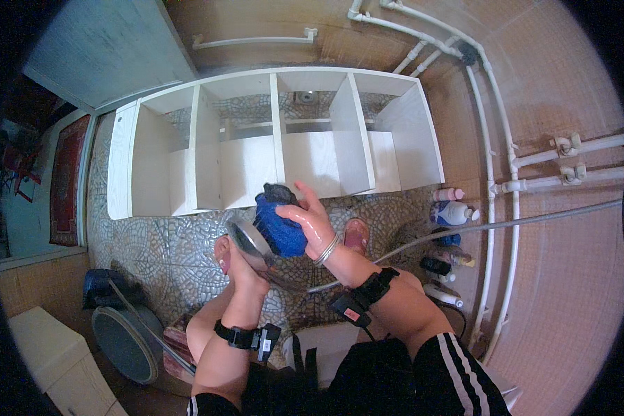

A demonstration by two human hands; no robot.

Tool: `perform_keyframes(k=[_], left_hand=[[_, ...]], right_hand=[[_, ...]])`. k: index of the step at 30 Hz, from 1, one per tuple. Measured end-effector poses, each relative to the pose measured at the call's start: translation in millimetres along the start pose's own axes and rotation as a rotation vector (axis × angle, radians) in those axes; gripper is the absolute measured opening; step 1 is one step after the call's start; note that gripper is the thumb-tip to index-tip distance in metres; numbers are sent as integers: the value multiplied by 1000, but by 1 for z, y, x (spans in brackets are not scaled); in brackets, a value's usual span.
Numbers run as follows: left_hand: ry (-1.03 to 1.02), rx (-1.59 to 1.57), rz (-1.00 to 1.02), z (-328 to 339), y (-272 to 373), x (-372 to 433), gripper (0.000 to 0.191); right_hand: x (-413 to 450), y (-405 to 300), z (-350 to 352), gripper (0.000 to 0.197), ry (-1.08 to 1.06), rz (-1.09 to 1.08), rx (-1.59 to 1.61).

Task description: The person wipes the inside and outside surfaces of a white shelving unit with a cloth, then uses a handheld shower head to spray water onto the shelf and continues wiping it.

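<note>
My left hand (247, 281) grips a shiny round shower head (248, 243), its face turned towards a blue cloth (278, 223). Wrapped in my right hand (312, 221), the cloth is bunched up and has a black part at its far end. Wet skin glistens on the right hand. Just beyond both hands is a white wooden shelf unit (307, 156) on the floor, divided by upright panels into several compartments. A grey hose (447, 232) runs from below my hands towards the wall at the right.
Mosaic-patterned floor tiles (171, 270) surround my sandalled feet. Several bottles (452, 213) line the right wall beneath white pipes (489, 151). At the lower left stand a grey tub (127, 346) and a dark blue container (101, 288). A floor drain (306, 97) shows behind the shelf.
</note>
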State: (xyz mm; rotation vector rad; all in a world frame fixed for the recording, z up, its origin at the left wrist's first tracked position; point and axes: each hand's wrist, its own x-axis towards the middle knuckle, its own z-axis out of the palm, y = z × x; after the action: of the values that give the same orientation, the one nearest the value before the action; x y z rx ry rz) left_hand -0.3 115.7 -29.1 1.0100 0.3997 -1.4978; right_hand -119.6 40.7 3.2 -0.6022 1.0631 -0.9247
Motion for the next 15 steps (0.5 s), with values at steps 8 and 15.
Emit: perform_keyframes(k=[8, 15], left_hand=[[-201, 122, -84, 33, -11, -30, 44], [2, 48, -15, 16, -29, -7, 42]], right_hand=[[4, 18, -12, 66, -1, 21, -263], [-3, 53, -5, 56, -32, 11, -571]])
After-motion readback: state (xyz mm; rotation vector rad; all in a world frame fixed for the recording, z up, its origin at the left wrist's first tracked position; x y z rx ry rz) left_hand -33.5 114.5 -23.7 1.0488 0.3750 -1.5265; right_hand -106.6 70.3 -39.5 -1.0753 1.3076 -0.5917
